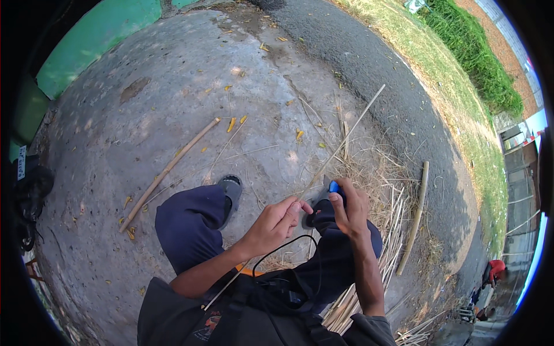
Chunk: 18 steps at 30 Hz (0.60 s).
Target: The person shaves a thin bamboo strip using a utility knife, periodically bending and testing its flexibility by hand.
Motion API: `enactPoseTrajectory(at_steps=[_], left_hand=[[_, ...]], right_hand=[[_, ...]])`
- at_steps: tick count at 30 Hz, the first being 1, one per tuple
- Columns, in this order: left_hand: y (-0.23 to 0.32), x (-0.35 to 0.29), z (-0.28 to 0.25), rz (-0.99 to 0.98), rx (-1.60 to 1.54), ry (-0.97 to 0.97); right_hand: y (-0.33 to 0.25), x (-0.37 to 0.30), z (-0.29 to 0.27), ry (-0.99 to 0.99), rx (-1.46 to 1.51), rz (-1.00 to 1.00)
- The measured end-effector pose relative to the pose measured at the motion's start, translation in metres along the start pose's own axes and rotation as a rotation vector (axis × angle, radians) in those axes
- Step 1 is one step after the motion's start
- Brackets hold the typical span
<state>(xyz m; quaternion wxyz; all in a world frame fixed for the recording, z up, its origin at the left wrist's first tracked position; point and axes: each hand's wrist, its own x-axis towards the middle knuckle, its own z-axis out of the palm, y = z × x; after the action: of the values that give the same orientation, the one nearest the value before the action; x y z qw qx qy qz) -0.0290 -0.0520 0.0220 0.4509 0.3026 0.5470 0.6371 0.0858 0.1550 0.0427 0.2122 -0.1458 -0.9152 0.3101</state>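
My left hand (274, 226) is closed around a long, thin bamboo strip (356, 124). One end of the strip points up and to the right over the ground; the other comes out below my left forearm, over my shirt. My right hand (352, 210), a little to the right, grips a knife with a blue handle (334, 187). Its short dark blade (326, 180) points up and left, close to the strip; I cannot tell whether they touch. The palm side of my left fingers is partly hidden.
Several pale split strips (388, 245) lie by my right leg, with dry shavings (378, 164) around them. A thick pole (173, 171) rests on the concrete to the left, another (414, 222) to the right. A black cord (287, 245) loops at my lap. A person in red (495, 271) is far right.
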Motion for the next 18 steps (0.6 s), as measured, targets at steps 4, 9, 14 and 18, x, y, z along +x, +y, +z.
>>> enactPoseTrajectory(at_steps=[4,9,14,18], left_hand=[[0.007,-0.001,0.003,0.015,0.052,0.040],[0.010,-0.001,0.001,0.070,0.202,0.036],[0.003,-0.003,0.005,0.096,0.214,0.073],[-0.003,-0.002,0.006,0.145,0.307,0.136]], right_hand=[[-0.005,0.001,0.010,-0.168,0.016,-0.017],[-0.001,0.001,0.014,-0.215,0.010,-0.019],[-0.003,0.000,0.012,-0.223,-0.024,-0.058],[-0.002,0.001,0.012,-0.261,-0.046,-0.063]])
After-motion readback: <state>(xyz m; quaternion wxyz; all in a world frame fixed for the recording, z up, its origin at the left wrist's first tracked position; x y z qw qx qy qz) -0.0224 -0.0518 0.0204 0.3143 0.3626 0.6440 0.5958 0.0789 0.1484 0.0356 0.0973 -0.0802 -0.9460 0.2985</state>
